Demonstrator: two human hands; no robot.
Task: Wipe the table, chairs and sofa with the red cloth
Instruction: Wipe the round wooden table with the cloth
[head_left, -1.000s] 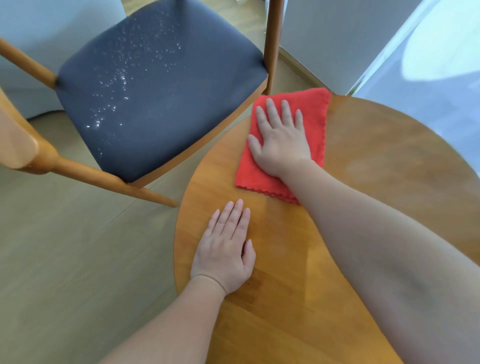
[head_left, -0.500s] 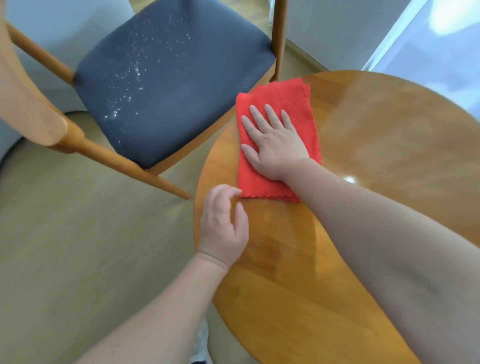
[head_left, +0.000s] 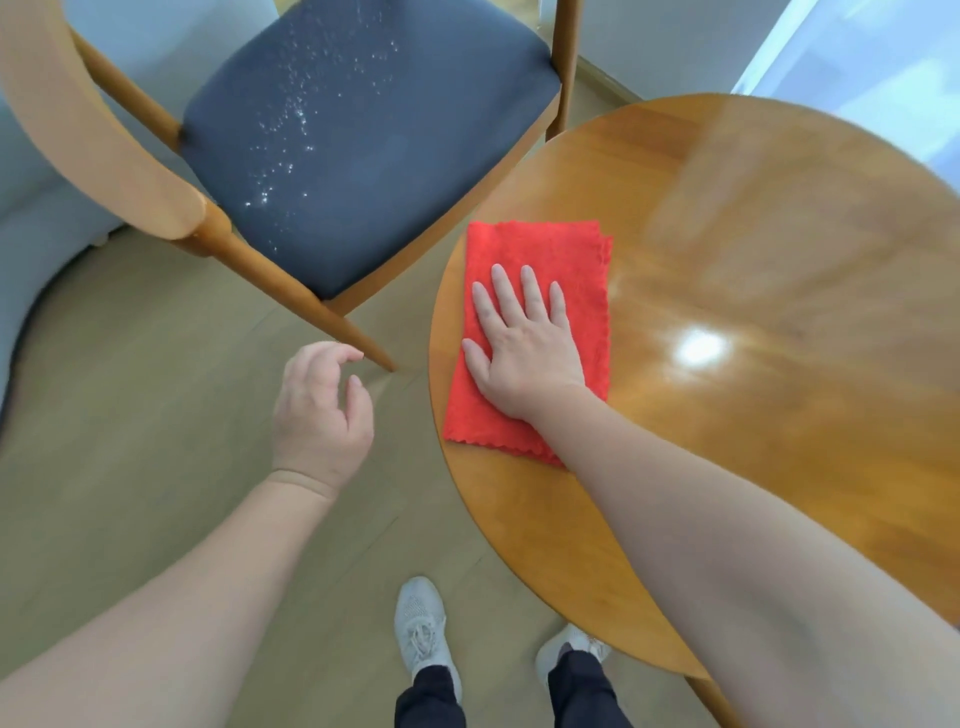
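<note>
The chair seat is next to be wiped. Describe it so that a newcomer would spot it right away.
Start at the round wooden table; the wooden chair stands just past its far-left edge, up and left of the red cloth. Its seat is a dark grey-blue padded cushion in a wood frame. It alone is dusted with white specks, scattered over its left half.

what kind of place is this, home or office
Most likely a home living or dining area: a round wooden table, a wooden chair with a dark padded seat, and what looks like a pale sofa at the left edge.
</note>
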